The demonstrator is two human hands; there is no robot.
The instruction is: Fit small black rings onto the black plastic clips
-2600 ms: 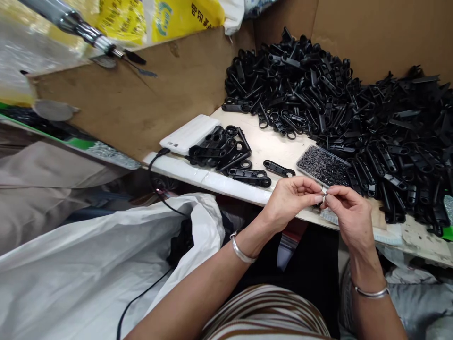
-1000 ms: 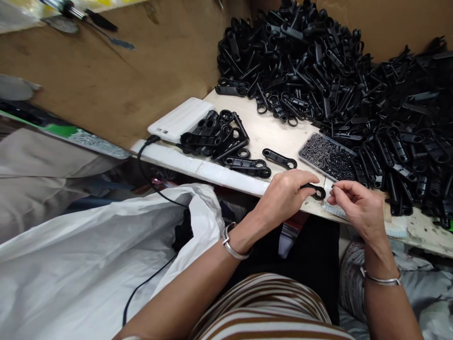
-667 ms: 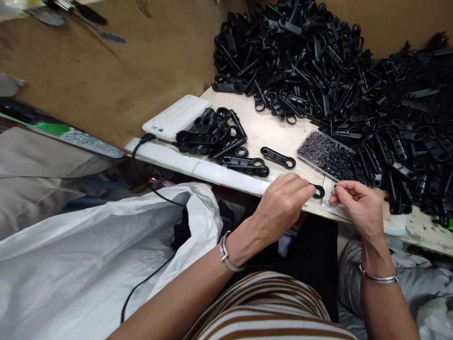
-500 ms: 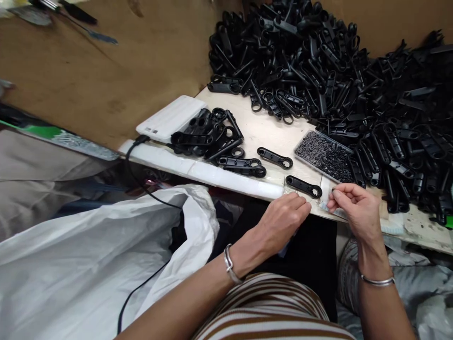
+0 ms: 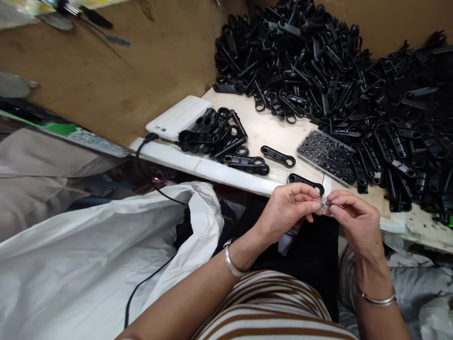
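My left hand is closed in a pinch at the table's front edge; what it holds is too small to make out. Facing it, my right hand pinches a small black part between thumb and forefinger. The fingertips of both hands almost meet. Just behind my left fingers lies a black plastic arm with a ring end, partly covered by them. A second black plastic arm rests farther back. Beyond my right hand sits a clear shallow tray full of tiny dark parts.
A large heap of black plastic arms fills the back and right of the table. At left, a smaller cluster leans by a white power bank with a black cable. A white sack hangs open below the edge.
My left hand has turned and risen, bringing its pinched fingertips to my right hand's. My right hand has moved slightly down, still pinching the small black part. The view has shifted slightly.
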